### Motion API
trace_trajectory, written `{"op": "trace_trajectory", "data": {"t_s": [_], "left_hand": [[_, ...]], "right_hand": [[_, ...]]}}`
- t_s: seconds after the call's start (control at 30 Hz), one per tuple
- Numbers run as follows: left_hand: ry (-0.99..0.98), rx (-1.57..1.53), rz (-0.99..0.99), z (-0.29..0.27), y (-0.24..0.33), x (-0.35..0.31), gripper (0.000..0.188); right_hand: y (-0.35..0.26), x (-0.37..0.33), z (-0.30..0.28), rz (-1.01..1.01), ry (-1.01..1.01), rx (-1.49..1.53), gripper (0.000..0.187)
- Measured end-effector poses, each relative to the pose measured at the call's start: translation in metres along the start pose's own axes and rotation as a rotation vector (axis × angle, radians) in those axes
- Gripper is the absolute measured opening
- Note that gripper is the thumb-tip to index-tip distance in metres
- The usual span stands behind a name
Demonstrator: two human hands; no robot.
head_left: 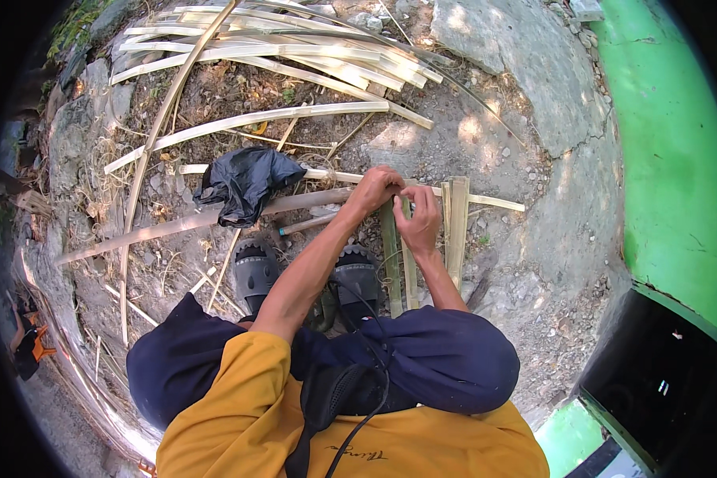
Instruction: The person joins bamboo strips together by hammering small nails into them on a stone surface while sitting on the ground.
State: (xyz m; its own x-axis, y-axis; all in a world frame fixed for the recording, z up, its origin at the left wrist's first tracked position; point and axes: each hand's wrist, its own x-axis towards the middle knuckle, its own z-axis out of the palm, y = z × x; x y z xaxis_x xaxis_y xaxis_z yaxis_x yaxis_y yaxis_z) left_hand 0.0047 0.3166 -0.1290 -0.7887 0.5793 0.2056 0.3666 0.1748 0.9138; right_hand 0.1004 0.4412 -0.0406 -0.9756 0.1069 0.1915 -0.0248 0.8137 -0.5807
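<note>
My left hand [377, 190] is curled closed around the upper end of a green bamboo strip [390, 267] that hangs down between my knees. Close beside it, almost touching, my right hand [420, 217] has its thumb and fingers bent together at the top of a second, paler bamboo strip [409, 275]. The fingertips partly hide both strip ends. Just right of my right hand stand wider pale bamboo strips [458, 231]. A long pale strip [494, 201] lies across the ground behind both hands.
A black plastic bag [247, 182] lies left of my hands on a long brown strip [155, 233]. Many split bamboo strips [295, 52] are spread at the far side. A stone slab [518, 72] and a green wall [665, 151] stand to the right. My shoes [255, 275] are below.
</note>
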Motion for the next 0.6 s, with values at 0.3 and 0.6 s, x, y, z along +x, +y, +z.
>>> {"op": "trace_trajectory", "data": {"t_s": [0.3,0.6], "left_hand": [[-0.077,0.029,0.066,-0.006,-0.006,0.009,0.009],[-0.112,0.013,0.075,-0.005,0.001,0.02,0.009]], "right_hand": [[-0.034,-0.039,0.033,-0.51,-0.342,-0.087,0.027],[-0.029,-0.056,0.1,-0.633,-0.458,-0.023,0.045]]}}
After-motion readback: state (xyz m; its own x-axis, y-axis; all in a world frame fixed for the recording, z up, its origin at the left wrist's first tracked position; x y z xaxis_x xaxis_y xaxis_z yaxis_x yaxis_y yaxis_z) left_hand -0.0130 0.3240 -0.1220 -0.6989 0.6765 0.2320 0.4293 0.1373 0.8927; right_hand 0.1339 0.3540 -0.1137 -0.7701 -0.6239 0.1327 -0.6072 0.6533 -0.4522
